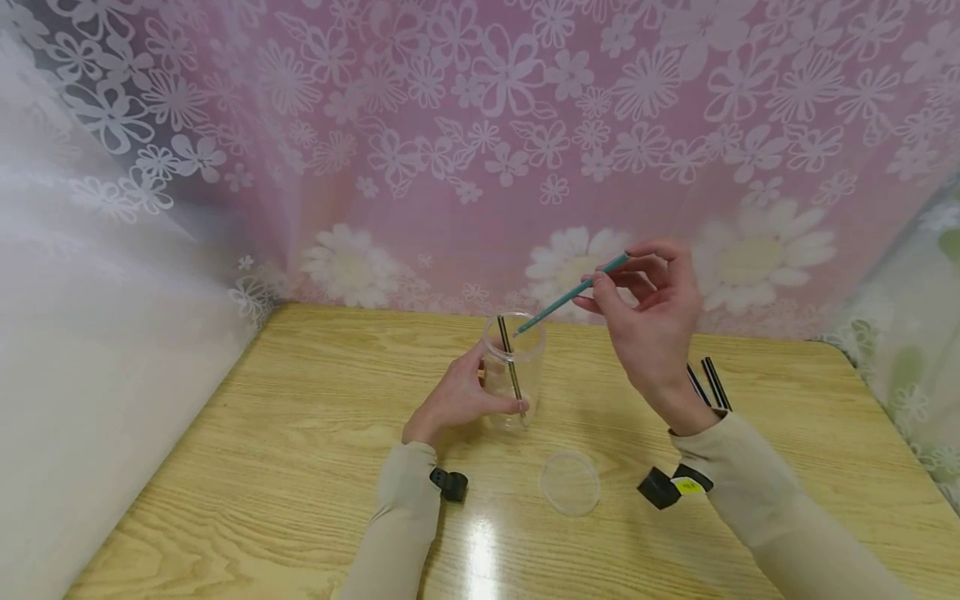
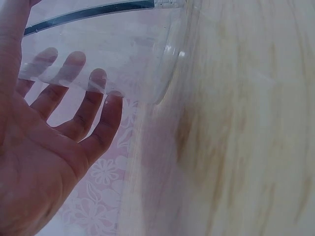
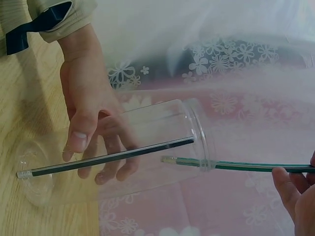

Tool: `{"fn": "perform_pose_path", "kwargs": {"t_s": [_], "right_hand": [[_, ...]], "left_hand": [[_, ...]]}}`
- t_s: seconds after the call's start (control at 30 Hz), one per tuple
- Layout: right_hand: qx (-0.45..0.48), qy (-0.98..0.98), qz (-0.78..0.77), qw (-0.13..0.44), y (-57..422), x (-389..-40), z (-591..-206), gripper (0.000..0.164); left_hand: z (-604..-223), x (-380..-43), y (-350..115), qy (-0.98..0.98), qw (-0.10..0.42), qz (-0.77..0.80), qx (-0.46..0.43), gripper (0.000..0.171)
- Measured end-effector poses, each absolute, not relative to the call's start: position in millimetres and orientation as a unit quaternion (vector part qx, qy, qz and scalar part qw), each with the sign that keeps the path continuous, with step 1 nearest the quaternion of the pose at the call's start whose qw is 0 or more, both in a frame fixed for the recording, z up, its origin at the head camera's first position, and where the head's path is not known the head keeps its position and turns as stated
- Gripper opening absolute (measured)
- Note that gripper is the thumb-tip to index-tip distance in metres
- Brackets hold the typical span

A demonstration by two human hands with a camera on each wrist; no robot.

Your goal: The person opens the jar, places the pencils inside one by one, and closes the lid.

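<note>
My left hand (image 1: 459, 396) grips a clear plastic jar (image 1: 536, 375) that stands upright on the table, fingers and thumb around its wall. Inside leans one dark striped pencil (image 3: 108, 158), its eraser end at the jar's bottom. My right hand (image 1: 656, 312) pinches a green pencil (image 1: 562, 300) above and to the right of the jar. That pencil slants down to the left, and in the right wrist view its eraser end (image 3: 170, 160) is just inside the jar's mouth. The left wrist view shows the left fingers (image 2: 106, 120) against the jar wall.
A clear round lid (image 1: 570, 483) lies on the table in front of the jar. Several dark pencils (image 1: 716, 383) lie at the right, partly hidden behind the right wrist. A pink flowered curtain (image 1: 465, 167) hangs along the back edge of the wooden table (image 1: 300, 467).
</note>
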State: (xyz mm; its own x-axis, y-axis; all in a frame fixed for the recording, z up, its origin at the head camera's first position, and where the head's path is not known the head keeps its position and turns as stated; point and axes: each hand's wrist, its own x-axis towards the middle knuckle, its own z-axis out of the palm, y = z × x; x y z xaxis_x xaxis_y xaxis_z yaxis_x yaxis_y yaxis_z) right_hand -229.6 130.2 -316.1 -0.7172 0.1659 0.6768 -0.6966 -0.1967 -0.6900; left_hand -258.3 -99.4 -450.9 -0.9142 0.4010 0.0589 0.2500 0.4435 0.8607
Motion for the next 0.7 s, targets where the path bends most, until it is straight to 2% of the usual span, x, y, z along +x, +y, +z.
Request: {"fn": "perform_pose_path", "kwargs": {"t_s": [0.3, 0.7], "right_hand": [[0.207, -0.567, 0.760, 0.242, 128, -236, -322, 0.034], [0.187, -0.623, 0.740, 0.171, 123, -243, -328, 0.036]], "left_hand": [[-450, -259, -99, 0.846, 0.074, 0.493, 0.192, 0.083], [-450, -257, -98, 0.842, 0.072, 0.499, 0.193, 0.069]]}}
